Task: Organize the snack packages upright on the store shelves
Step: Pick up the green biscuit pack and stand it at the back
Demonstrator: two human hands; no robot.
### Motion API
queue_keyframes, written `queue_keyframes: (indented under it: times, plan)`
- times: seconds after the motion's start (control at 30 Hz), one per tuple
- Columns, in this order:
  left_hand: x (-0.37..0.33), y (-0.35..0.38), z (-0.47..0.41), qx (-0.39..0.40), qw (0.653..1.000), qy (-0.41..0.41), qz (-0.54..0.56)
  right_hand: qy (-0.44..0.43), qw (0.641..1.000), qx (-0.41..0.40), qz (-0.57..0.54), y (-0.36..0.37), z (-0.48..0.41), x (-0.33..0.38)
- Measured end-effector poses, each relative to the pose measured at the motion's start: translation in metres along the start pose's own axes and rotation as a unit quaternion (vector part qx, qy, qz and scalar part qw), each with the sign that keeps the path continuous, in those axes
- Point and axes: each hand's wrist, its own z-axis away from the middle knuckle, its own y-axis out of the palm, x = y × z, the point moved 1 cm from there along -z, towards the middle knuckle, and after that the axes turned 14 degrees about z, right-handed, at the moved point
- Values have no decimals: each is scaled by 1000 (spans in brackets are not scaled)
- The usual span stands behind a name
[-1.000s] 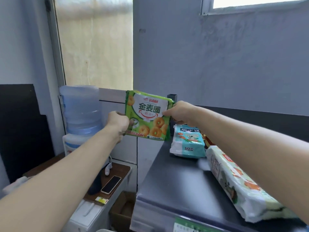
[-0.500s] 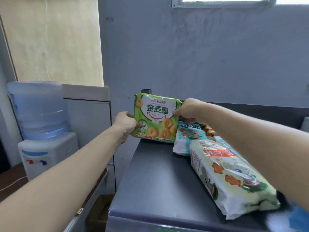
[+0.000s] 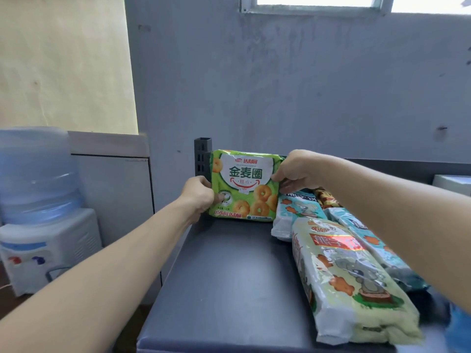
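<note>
A green snack package (image 3: pixel 244 186) printed with ring biscuits stands upright at the back left corner of the dark shelf top (image 3: pixel 224 281), its bottom edge on the surface. My left hand (image 3: pixel 200 197) pinches its left edge and my right hand (image 3: pixel 295 171) grips its upper right corner. To its right lie a pale green bear-print package (image 3: pixel 349 281), a teal bear-print package (image 3: pixel 297 212) and another teal one (image 3: pixel 377 248), all flat. A brown package (image 3: pixel 326 197) peeks out behind them.
A black slotted shelf post (image 3: pixel 202 156) rises just behind the green package's left edge. A water dispenser (image 3: pixel 38 212) with a blue bottle stands on the left, lower than the shelf. The grey wall is close behind. A white box (image 3: pixel 451 183) sits at far right.
Both hands carried the green package from mid-air left of the shelf to the right and down onto the shelf's back left corner, upright. My view also shifted right toward the shelf.
</note>
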Motion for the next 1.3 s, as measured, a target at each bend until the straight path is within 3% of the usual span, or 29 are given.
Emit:
queue_keyframes:
  times: [0.33,0.73,0.87,1.07,1.3]
  plan:
    - [2,6,3,-22,1000,13,-5,9,999,-22,24,2,4,0]
    - [-12,7,14,-41,990,5,-136,2,996,-84,41,3,16,-3]
    - [-35,12,28,-86,976,85,-183,-11,992,-127,19,-20,27,-7]
    - [-72,46,65,16,975,168,-146,-17,989,-144,-11,-56,52,-28]
    - [-91,124,113,174,961,178,-124,26,985,-173,6,-100,91,-82]
